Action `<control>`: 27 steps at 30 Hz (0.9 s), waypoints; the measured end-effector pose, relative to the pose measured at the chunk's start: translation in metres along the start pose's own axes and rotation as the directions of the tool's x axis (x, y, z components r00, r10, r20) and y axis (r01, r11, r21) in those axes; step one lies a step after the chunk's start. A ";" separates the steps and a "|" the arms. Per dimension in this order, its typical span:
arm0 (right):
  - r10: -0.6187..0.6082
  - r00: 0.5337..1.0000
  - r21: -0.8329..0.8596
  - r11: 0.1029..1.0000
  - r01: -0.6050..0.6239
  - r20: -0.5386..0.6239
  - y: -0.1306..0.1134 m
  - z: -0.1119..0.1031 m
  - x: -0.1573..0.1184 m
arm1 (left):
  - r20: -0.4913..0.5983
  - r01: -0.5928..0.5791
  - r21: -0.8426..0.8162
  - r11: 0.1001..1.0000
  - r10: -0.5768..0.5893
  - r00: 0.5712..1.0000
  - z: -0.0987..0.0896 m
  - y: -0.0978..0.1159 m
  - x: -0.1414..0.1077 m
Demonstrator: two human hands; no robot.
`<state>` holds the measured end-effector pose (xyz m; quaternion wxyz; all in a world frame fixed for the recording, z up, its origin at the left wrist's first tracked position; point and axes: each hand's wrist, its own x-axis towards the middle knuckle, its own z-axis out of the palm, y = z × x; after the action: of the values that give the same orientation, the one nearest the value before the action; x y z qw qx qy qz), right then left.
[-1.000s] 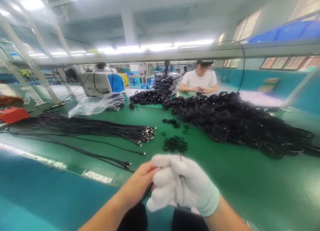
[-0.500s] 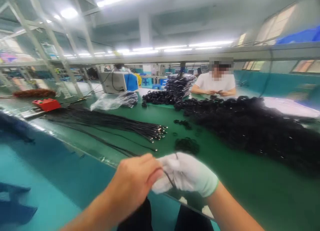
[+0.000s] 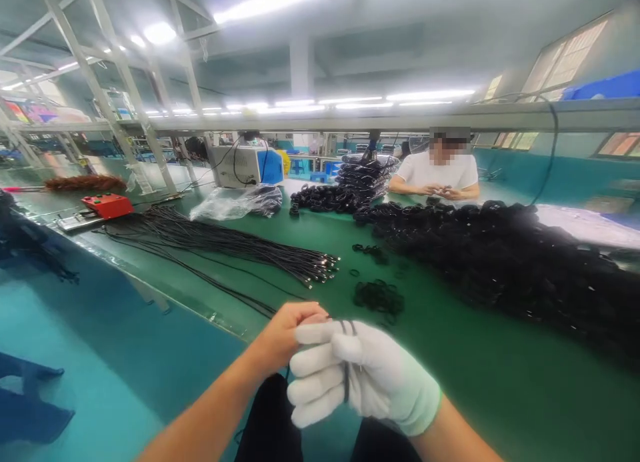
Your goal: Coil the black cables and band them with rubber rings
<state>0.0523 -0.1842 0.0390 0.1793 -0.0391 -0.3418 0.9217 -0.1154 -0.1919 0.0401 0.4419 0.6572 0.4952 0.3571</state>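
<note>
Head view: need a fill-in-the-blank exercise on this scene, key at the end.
1. The gloved hand is the camera wearer's own ____ hand.
2. The cord against the glove is ____ in colour.
3. The tabletop is coloured ____.
4. The shirt on the co-worker across the tabletop is ____.

Missing words: right; black; green; white.
</note>
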 end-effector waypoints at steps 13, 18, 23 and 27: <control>-0.072 0.989 -0.135 0.989 0.054 -0.131 -0.002 -0.019 -0.007 | 0.019 -0.223 0.724 0.652 0.305 0.952 0.012 0.039 -0.040; 0.045 0.998 0.039 0.998 -0.046 0.047 0.015 -0.010 -0.002 | 0.093 -0.222 0.279 0.934 0.204 0.974 -0.018 0.046 0.000; -0.041 0.999 0.088 0.995 0.043 -0.017 0.013 -0.005 0.000 | -0.004 0.054 -0.201 0.978 -0.056 0.998 0.013 -0.013 -0.003; -0.243 0.957 0.032 0.967 0.251 -0.160 -0.003 -0.007 -0.005 | -0.045 0.156 -0.138 0.978 -0.163 0.986 0.041 -0.053 -0.034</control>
<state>0.0587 -0.1796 0.0351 0.3200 -0.0629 -0.3047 0.8949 -0.1050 -0.2276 -0.0251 0.4981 0.5739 0.5336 0.3712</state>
